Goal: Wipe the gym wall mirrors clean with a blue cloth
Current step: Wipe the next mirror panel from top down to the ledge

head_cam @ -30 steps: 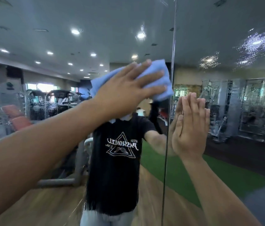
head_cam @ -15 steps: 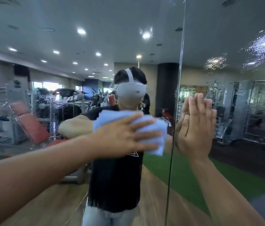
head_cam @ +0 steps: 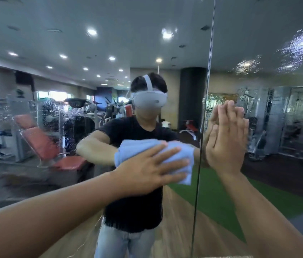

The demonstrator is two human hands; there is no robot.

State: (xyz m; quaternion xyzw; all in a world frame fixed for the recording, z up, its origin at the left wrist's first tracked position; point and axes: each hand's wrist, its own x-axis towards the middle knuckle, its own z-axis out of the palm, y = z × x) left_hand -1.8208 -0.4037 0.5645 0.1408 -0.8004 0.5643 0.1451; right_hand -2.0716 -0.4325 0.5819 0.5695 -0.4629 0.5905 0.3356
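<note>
Two mirror panels (head_cam: 72,53), blue cloth (head_cam: 137,147) pressed flat under the spread left hand (head_cam: 147,170), right hand (head_cam: 225,144) laid open just beside, across the seam (head_cam: 205,108).

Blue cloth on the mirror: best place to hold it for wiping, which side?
The broad folded face of the blue cloth, palm flat, coming from the front, straight at the mirror. It lies as a flat pad against the glass, so little edge stands free to pinch. The left hand presses it so, spread flat.
</note>
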